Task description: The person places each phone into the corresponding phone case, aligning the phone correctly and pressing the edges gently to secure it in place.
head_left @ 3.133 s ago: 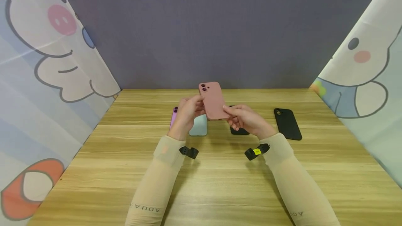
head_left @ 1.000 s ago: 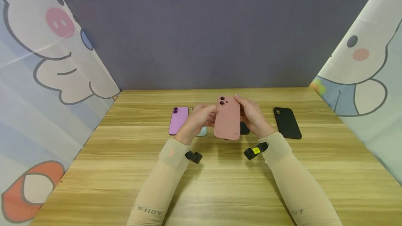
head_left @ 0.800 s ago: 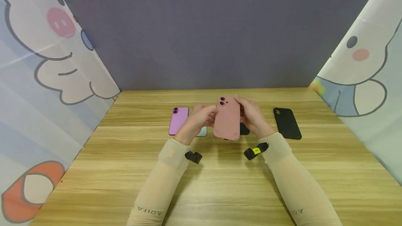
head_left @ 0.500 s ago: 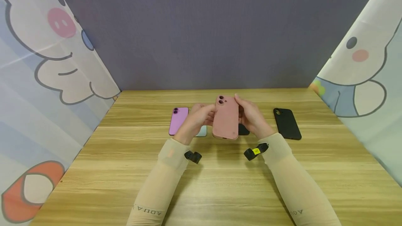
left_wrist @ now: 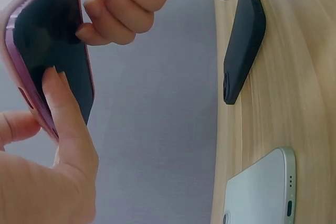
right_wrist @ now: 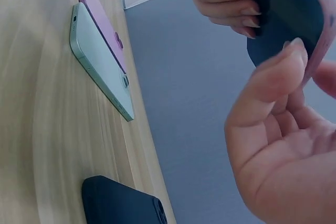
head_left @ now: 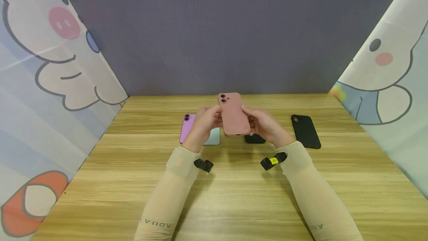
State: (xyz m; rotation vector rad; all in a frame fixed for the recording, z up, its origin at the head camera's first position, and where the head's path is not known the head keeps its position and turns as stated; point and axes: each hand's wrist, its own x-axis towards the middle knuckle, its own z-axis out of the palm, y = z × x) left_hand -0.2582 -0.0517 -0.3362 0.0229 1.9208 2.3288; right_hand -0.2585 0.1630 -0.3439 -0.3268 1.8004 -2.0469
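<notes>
A phone in a dusty pink case [head_left: 233,114] is held up above the table's middle, camera end tilted away. My left hand [head_left: 205,122] grips its left edge and my right hand [head_left: 262,124] grips its right edge. In the left wrist view the phone's dark screen [left_wrist: 50,51] faces down, with my left thumb [left_wrist: 68,114] on it and the right hand's fingers [left_wrist: 126,3] curled on the far edge. The right wrist view shows the dark screen [right_wrist: 286,17] between both hands.
On the wooden table [head_left: 234,196] lie a purple phone [head_left: 185,126], a pale green phone [head_left: 214,137], a black case [head_left: 255,139] under my hands and another black case [head_left: 305,131] to the right. Printed curtains [head_left: 50,84] close in both sides.
The pink phone has risen a little, shifted left and tilted back, its camera end now further from me. Both hands stayed on its edges.
</notes>
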